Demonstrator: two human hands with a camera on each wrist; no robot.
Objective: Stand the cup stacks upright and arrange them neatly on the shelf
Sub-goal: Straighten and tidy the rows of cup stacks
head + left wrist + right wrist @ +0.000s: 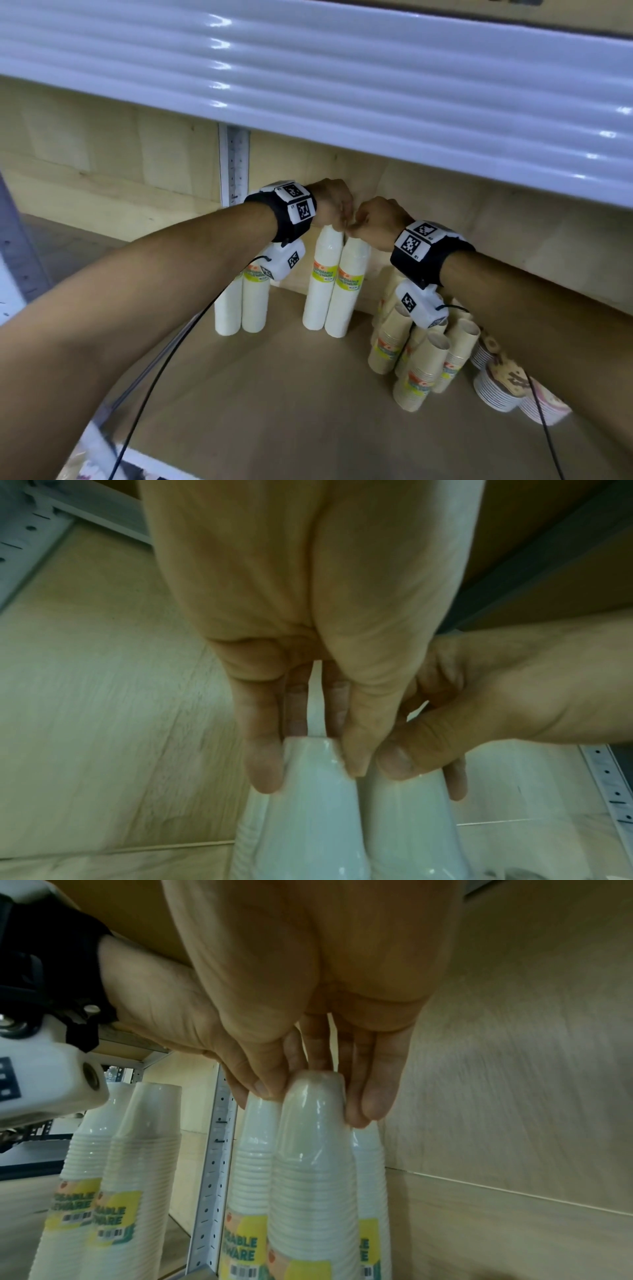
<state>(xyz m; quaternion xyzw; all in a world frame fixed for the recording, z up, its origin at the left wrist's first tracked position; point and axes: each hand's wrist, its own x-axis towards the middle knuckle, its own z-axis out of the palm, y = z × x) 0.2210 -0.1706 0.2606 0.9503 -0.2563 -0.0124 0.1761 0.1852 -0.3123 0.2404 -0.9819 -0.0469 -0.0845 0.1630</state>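
Observation:
Two wrapped white cup stacks stand side by side at the back of the wooden shelf (274, 394). My left hand (339, 222) pinches the top of the left stack (322, 281), with fingertips on both sides of it in the left wrist view (310, 772). My right hand (356, 229) pinches the top of the right stack (349, 291), shown close up in the right wrist view (320, 1096). The two hands touch each other. A third white stack (369, 1177) shows behind the right one in the right wrist view. Two more white stacks (241, 305) stand upright further left.
Several kraft-coloured cup stacks (421, 353) lie in a tilted heap to the right, under my right forearm. Patterned cup stacks (496, 387) lie beyond them. The white upper shelf (342, 85) overhangs close above my hands. A perforated metal upright (236, 164) stands at the back left.

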